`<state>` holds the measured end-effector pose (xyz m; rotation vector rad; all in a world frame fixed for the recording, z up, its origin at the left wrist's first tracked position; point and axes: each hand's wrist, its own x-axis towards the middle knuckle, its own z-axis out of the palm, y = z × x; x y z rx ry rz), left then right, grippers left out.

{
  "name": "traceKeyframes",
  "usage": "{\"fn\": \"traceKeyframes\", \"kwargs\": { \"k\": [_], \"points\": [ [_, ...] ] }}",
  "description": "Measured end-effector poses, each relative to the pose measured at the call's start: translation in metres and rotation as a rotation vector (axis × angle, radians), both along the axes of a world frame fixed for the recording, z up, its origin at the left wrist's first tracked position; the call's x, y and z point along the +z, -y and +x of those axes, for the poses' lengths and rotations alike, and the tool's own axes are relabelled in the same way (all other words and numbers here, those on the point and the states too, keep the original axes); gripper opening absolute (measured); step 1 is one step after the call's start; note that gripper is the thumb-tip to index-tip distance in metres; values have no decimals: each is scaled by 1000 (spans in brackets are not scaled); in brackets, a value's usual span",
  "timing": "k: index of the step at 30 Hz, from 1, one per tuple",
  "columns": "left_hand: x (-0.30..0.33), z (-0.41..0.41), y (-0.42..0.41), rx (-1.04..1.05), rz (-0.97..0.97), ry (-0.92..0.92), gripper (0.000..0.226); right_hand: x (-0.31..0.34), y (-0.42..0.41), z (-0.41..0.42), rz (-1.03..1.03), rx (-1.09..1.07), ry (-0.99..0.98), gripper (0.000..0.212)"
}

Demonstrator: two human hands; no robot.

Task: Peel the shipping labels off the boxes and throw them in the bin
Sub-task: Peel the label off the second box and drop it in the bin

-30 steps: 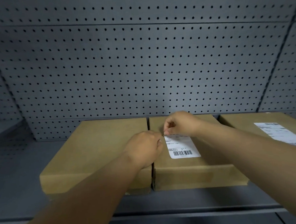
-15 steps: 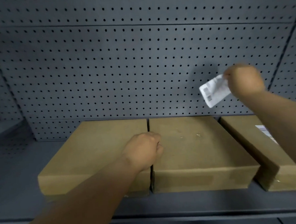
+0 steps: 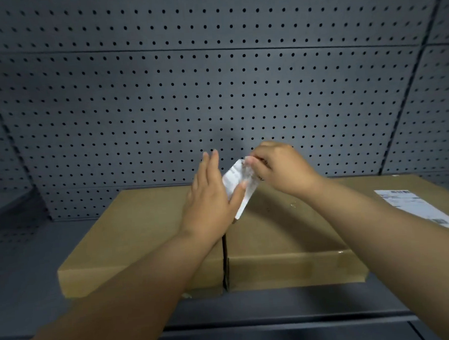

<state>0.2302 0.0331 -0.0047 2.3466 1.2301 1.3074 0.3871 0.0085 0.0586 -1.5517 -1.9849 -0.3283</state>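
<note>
Since half a second ago the right hand has carried the peeled label down to the risen left hand. Behind stands grey pegboard; three cardboard boxes line the shelf. Right fingers pinch the label's top; left fingers lie straight against it. Another label remains on the right-edge box.

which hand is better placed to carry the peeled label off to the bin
Right: the right hand already pinches the peeled label at its top edge. The left hand is open, fingers straight, only touching it.
</note>
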Motion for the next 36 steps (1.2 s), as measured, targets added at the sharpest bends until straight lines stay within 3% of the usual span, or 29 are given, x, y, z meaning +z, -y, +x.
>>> {"fn": "traceKeyframes", "kwargs": {
  "k": [7,16,19,21,25,28,31,34,36],
  "points": [
    [8,15,-4,-44,-41,-44,78,-5,8,-16,-28,84,-440,34],
    [15,21,-7,105,59,-142,45,-12,3,1,-204,243,-953,41],
    [17,17,-10,158,87,-209,45,-16,-2,16,-218,137,-1067,49],
    [18,9,-13,201,91,-228,50,-19,-3,31,-226,-108,-918,43],
    [20,1,-21,284,171,-317,52,-41,-1,40,-505,-410,-247,27],
    [22,3,-26,292,211,-399,36,-57,-1,16,-488,-350,-81,25],
    [21,3,-28,260,227,-434,21,-69,2,-8,-358,-122,-27,20],
    [18,-2,-30,223,254,-475,10,-74,16,-10,-359,98,20,10],
    [16,-7,-31,217,255,-511,8,-72,20,7,-380,89,43,7]
  ]
}}
